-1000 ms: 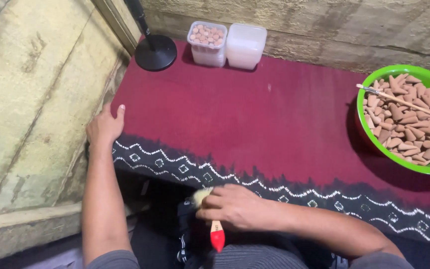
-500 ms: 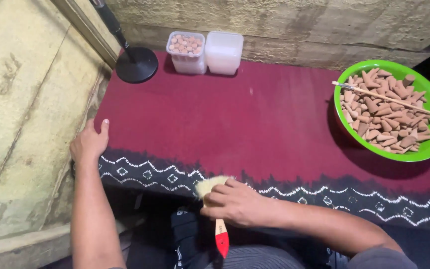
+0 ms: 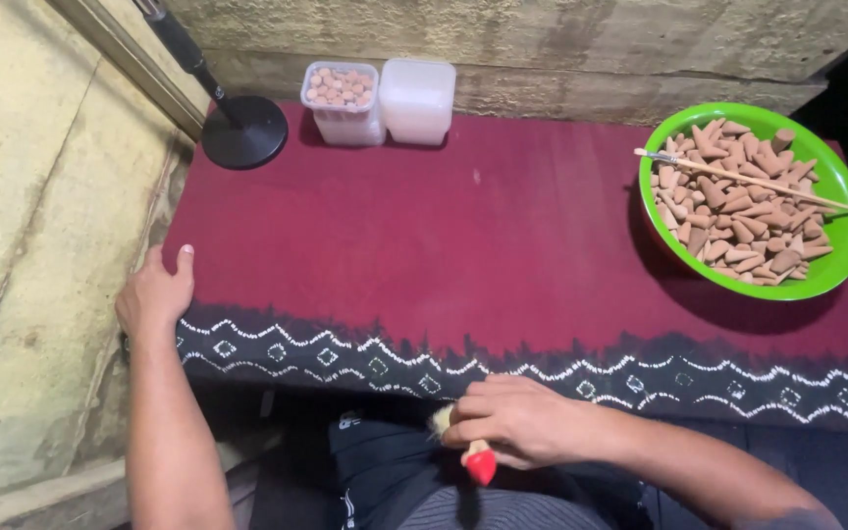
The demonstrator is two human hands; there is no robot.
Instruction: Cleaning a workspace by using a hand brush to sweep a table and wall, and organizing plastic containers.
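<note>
My right hand is closed around a small brush with a red handle end and pale bristles, held at the table's front edge above my lap. My left hand rests on the left front corner of the table, fingers curled over the edge of the dark red cloth with its black, white-patterned border. At the right stands a green bowl heaped with brown cone-shaped pieces, and a thin stick lies across it.
At the back stand a clear tub of small round brownish pieces and a white lidded tub. A black round stand base with a pole sits at the back left. Rough concrete walls run along the left and back.
The view has shifted, so the table sits lower and more to the right in frame. My right hand stays at the front edge with the brush. The left hand keeps its grip on the corner.
</note>
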